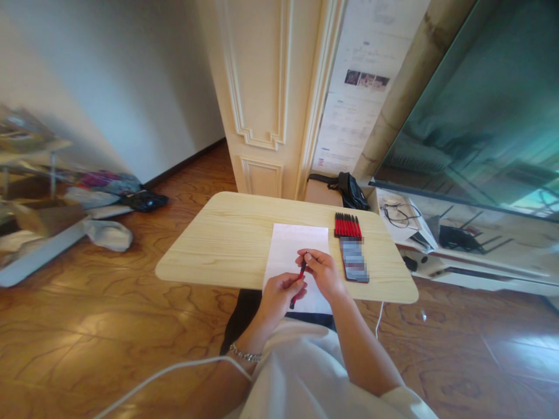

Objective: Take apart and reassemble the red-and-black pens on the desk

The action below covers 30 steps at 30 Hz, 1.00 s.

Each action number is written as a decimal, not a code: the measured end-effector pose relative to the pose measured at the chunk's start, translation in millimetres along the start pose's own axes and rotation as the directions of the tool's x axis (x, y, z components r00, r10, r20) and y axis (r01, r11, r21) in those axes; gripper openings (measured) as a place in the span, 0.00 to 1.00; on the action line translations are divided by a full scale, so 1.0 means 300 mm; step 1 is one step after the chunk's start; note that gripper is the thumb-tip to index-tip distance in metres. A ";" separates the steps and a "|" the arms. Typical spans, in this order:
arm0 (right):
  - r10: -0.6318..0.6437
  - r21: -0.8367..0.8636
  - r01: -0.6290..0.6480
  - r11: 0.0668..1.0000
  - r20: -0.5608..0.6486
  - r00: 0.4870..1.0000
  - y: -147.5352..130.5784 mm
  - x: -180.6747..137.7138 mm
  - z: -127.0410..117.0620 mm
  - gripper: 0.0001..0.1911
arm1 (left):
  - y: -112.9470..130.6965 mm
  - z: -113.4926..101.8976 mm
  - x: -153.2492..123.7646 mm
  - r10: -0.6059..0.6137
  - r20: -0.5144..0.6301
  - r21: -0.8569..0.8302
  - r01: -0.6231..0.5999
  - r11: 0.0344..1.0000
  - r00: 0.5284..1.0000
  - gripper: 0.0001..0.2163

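Both hands hold one red and black pen (295, 295) above a white sheet of paper (286, 247). The fingers of my left hand (279, 294) are wrapped round its red barrel. At the upper, black end, my right hand (323, 273) pinches the pen between thumb and fingers. The pen is tilted, its lower end toward my body. To the right of the paper lies a row of several red pens with black ends (347, 226), side by side. A phone (354, 259) with a blurred screen lies just below them.
The pale wooden table (209, 238) has rounded corners. Behind it stand a cream panelled door (257, 70) and a black bag (351, 191). A large screen (484, 116) hangs at the right over a low white cabinet (480, 273). A white cable (174, 366) crosses by my left arm.
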State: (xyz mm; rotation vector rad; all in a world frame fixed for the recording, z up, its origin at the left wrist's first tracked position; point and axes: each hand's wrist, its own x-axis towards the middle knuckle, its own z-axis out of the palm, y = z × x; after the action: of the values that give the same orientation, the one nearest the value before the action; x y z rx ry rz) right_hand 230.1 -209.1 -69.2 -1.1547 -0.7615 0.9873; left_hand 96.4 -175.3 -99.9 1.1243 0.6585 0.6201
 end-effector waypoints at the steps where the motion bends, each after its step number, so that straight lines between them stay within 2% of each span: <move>1: -0.011 0.000 0.011 1.000 -0.017 1.000 0.003 0.002 -0.002 0.13 | 0.000 0.001 0.000 0.015 -0.025 0.033 -0.014 0.999 1.000 0.13; 3: -0.044 -0.047 0.039 0.998 -0.099 0.994 0.014 0.006 -0.004 0.12 | -0.004 0.002 0.002 0.046 -0.085 0.094 -0.038 0.995 0.995 0.12; 5: -0.057 -0.107 0.040 0.993 -0.155 0.986 0.024 0.006 -0.005 0.13 | -0.008 0.003 0.003 0.029 -0.100 0.080 -0.021 0.997 0.995 0.12; 9: 0.008 -0.073 -0.013 0.997 -0.069 0.998 0.020 -0.002 -0.004 0.15 | -0.004 0.005 -0.001 -0.041 -0.016 -0.079 0.040 0.996 0.999 0.15; 11: 0.012 -0.047 -0.014 0.999 -0.042 0.999 0.016 -0.002 -0.003 0.16 | -0.003 0.004 -0.001 -0.040 -0.014 -0.086 0.038 0.996 0.999 0.15; 15: -0.040 -0.095 0.030 0.995 -0.104 0.994 0.017 0.004 0.000 0.12 | -0.008 0.003 0.004 -0.012 -0.059 -0.046 0.009 0.999 0.998 0.14; 20: -0.007 -0.093 0.002 0.996 -0.058 0.998 0.008 0.001 0.008 0.17 | 0.004 0.007 -0.001 -0.071 0.001 -0.109 0.071 0.992 0.997 0.16; 27: -0.067 -0.214 0.036 0.976 -0.137 0.988 0.029 0.007 0.011 0.16 | -0.002 0.019 -0.002 -0.004 -0.116 0.002 0.004 1.000 0.993 0.11; 30: -0.076 -0.252 0.030 0.967 -0.173 0.982 0.039 0.009 0.016 0.17 | -0.012 0.017 0.002 0.038 -0.121 0.041 -0.033 0.999 0.992 0.10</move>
State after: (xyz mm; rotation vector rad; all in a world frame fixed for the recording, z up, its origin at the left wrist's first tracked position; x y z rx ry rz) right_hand 224.2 -203.5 -79.4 -1.4137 -0.7800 0.7431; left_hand 101.1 -179.2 -101.9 1.1424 0.7591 0.7133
